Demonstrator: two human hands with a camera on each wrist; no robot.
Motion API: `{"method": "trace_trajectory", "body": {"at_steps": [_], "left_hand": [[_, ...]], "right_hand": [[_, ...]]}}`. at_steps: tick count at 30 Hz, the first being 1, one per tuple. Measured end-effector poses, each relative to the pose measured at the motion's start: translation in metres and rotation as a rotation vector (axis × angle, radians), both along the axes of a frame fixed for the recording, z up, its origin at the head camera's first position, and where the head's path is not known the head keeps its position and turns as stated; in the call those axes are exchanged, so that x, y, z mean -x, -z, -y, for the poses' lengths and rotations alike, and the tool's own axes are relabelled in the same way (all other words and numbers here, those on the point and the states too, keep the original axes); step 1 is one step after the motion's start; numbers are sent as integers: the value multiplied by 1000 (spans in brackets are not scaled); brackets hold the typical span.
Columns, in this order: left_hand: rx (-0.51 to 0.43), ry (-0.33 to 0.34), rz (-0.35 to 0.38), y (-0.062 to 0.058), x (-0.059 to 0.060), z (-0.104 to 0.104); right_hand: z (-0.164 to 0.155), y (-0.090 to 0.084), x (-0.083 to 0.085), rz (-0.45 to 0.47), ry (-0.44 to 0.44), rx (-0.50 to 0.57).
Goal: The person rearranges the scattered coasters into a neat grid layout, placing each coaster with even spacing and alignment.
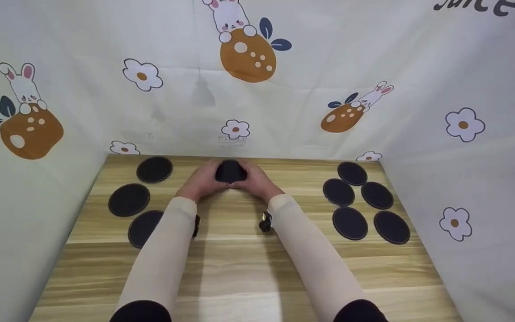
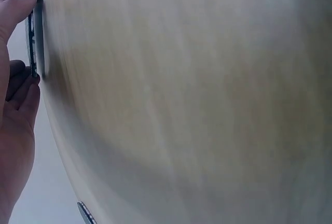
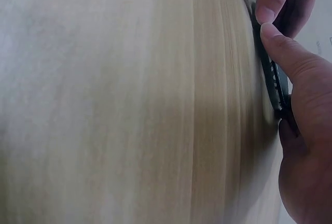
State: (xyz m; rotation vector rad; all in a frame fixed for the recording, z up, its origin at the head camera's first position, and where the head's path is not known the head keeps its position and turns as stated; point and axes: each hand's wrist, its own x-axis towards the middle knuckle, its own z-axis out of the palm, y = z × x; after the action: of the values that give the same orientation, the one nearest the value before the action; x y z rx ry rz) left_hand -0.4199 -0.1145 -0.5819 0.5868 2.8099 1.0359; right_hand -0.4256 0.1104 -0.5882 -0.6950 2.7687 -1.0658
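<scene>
We saw both hands meeting near the middle of the tabletop's far edge. The left hand [image 1: 201, 181] and right hand [image 1: 257, 181] each grasped a side of one black disc [image 1: 230, 171], fingers and thumbs curled round its rim; the wrist views showed it edge-on, pinched just above the wood. The tabletop [image 1: 239, 268] was light wood grain. Toward the far left corner we noted three more black discs [image 1: 128, 200], lying flat and apart from each other, the nearest one partly hidden by the left sleeve [image 1: 168, 250]. Toward the far right corner lay a cluster of five black discs [image 1: 350, 222], flat, some touching or overlapping. A cloth backdrop [image 1: 248, 58] with rabbits and flowers enclosed the far, left and right edges.
</scene>
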Motion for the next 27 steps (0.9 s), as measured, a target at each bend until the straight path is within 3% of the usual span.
{"method": "trace_trajectory", "body": {"at_steps": [12, 27], "left_hand": [[29, -35, 92, 2, -2, -2], [26, -23, 79, 3, 0, -3]], "right_hand": [[2, 0, -5, -37, -22, -63], [3, 0, -4, -63, -40, -27]]}}
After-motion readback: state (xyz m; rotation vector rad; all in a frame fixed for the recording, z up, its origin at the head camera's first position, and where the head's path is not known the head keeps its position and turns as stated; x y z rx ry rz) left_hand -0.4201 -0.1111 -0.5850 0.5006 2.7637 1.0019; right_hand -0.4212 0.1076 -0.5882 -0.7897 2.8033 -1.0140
